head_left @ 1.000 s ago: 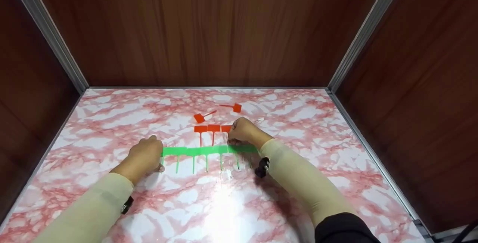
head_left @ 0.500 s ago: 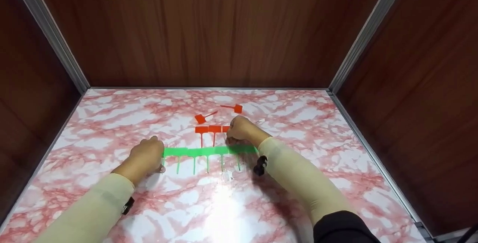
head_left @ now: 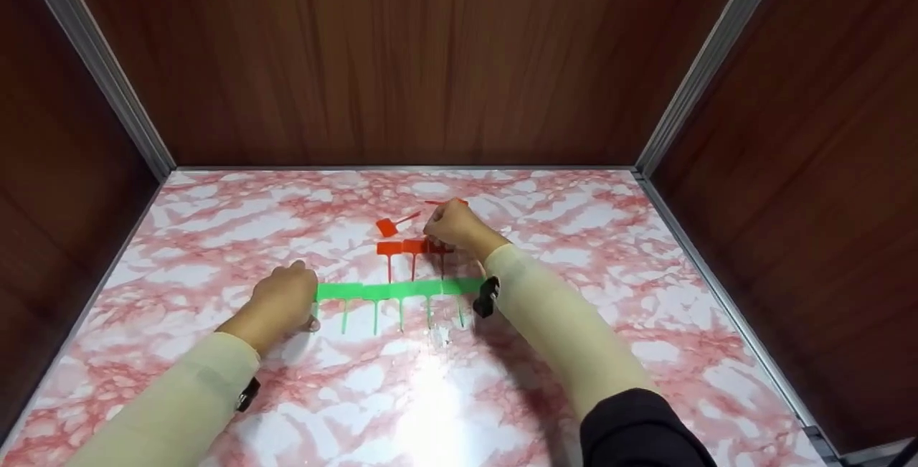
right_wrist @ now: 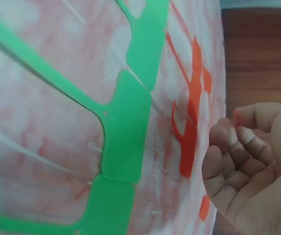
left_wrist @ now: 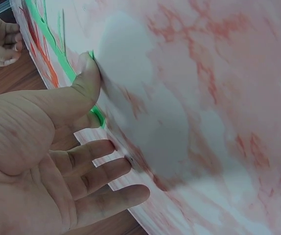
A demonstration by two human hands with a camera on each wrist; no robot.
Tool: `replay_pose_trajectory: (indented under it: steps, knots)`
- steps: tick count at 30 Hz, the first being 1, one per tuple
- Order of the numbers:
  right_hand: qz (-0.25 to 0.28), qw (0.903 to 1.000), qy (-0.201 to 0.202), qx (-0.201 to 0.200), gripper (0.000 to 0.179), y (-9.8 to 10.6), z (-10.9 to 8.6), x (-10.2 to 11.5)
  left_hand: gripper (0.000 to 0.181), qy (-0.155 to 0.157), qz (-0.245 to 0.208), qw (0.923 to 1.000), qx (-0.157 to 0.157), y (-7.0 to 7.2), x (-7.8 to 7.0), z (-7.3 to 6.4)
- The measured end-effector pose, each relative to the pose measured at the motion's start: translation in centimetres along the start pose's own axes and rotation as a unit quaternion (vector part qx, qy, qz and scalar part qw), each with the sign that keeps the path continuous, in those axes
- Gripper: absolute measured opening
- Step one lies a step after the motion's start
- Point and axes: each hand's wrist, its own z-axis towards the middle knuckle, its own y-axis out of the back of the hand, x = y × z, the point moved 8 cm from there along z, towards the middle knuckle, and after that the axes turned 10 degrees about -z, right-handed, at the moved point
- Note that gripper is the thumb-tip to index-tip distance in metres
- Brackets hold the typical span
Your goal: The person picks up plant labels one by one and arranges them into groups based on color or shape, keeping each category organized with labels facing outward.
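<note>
A row of flat green tags with thin tails (head_left: 387, 291) lies end to end across the marbled table. At its left end, my left hand (head_left: 282, 302) pinches the last green tag (left_wrist: 99, 117) between thumb and forefinger, other fingers extended in the left wrist view. Beyond that row lie three red tags (head_left: 391, 247) side by side, tails towards me. My right hand (head_left: 455, 225) hovers over the right end of the red row, fingers loosely curled and holding nothing in the right wrist view. Another red tag (head_left: 386, 227) lies askew further back.
One more red tag (head_left: 432, 202) lies furthest back, mostly hidden behind the right hand. Dark wood-grain panels (head_left: 401, 58) with metal edging enclose the back and sides of the table (head_left: 344, 424). Light glares off the tabletop near the middle front.
My right hand has let go of the third red tag and moved back over the row towards the furthest red tag. My left hand has stayed at the green row's end.
</note>
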Motion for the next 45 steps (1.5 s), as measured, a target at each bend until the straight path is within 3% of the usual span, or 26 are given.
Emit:
replay_pose_trajectory:
  steps: [3,9,13,19,25,29,35,40,45]
  knots:
    - [0.009,0.9998,-0.006,-0.015,0.021,-0.1,0.7,-0.3,0.048,-0.004,0.006,1.0000,-0.002,0.0,-0.1,0.0]
    - [-0.047,0.9979,-0.013,-0.042,0.013,-0.5,1.9,0.2,0.056,-0.007,0.010,0.9999,-0.008,0.1,-0.3,0.0]
    - [-0.098,0.9946,-0.003,-0.033,0.025,-1.2,2.4,1.5,0.052,-0.006,0.016,0.9998,-0.012,0.1,-0.4,-0.1]
    - [-0.193,0.9789,0.065,-0.018,0.038,-2.7,3.1,3.7,0.045,-0.005,0.019,0.9998,-0.011,0.0,-0.7,0.0]
    - [-0.224,0.9711,0.076,0.028,0.043,-4.0,3.3,4.2,0.049,-0.001,0.019,0.9998,-0.008,0.1,-0.7,0.0]
    - [-0.257,0.9621,0.086,0.031,0.040,-4.2,3.2,4.2,0.048,-0.003,0.020,0.9997,-0.011,0.1,-0.9,-0.1]
    - [-0.231,0.9698,0.071,0.029,0.031,-4.1,3.2,3.5,0.050,-0.008,0.027,0.9994,-0.021,0.2,-1.0,-0.3]
    - [-0.178,0.9833,0.026,0.030,0.024,-3.9,3.5,3.0,0.050,-0.010,0.023,0.9994,-0.022,0.3,-0.9,-0.4]
    - [-0.158,0.9871,0.001,0.026,0.026,-3.9,3.7,3.0,0.055,-0.012,0.020,0.9995,-0.023,0.3,-0.9,-0.3]
